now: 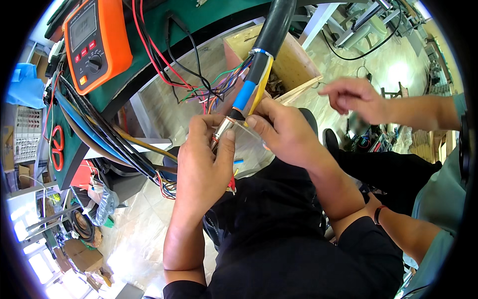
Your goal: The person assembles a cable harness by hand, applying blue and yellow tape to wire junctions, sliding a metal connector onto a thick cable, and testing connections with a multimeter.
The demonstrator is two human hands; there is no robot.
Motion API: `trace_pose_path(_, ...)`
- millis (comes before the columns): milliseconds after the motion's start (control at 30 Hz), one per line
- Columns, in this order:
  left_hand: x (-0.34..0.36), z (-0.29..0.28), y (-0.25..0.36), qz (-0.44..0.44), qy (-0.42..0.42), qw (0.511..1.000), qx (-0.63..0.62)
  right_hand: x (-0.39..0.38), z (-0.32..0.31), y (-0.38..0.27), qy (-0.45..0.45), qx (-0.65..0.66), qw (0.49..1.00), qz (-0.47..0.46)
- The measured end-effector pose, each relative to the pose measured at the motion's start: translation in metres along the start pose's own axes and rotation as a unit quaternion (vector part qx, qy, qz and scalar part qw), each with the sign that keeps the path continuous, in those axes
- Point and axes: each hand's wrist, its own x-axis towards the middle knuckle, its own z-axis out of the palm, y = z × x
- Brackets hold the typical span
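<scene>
My left hand [201, 162] is closed round a silver metal cable connector [224, 128], thumb and fingers on its barrel. Just above it, my right hand [289, 129] pinches at the cable end, where a yellow strip [262, 85] and a thin clear strand run by the fingertips. The thick black cable [274, 32] comes down from the top, with a blue sleeve [243, 95] near its end. Thin coloured wires [229, 78] fan out from it to the left. Black and red test leads [149, 50] hang down to these wires.
An orange multimeter [97, 45] stands on the green table [154, 30]. Red-handled scissors [58, 148] lie at its left edge beside a cable bundle [107, 132]. A wooden box [303, 62] sits behind my hands. At right, another person's hand [356, 97] reaches in with a finger extended.
</scene>
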Motion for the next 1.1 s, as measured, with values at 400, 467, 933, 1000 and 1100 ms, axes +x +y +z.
trace_pose_path(400, 0.005, -0.003, -0.002, -0.058, -0.072, 0.991, -0.101, 0.0, 0.018, 0.019, 0.028, 0.018, 0.999, -0.04)
trace_pose_path(467, 0.007, -0.002, 0.001, -0.07, -0.078, 0.989, -0.107, -0.001, 0.02, 0.023, 0.032, 0.01, 0.999, -0.033)
trace_pose_path(933, 0.006, 0.0, 0.003, -0.093, -0.069, 0.982, -0.146, 0.0, 0.019, 0.024, 0.053, 0.005, 0.998, -0.04)
trace_pose_path(1000, 0.006, -0.006, -0.005, -0.131, -0.085, 0.972, -0.175, 0.0, 0.018, 0.023, 0.051, 0.009, 0.998, -0.038)
trace_pose_path(1100, 0.007, -0.007, -0.008, -0.145, -0.088, 0.968, -0.183, -0.001, 0.017, 0.019, 0.045, 0.013, 0.999, -0.025)
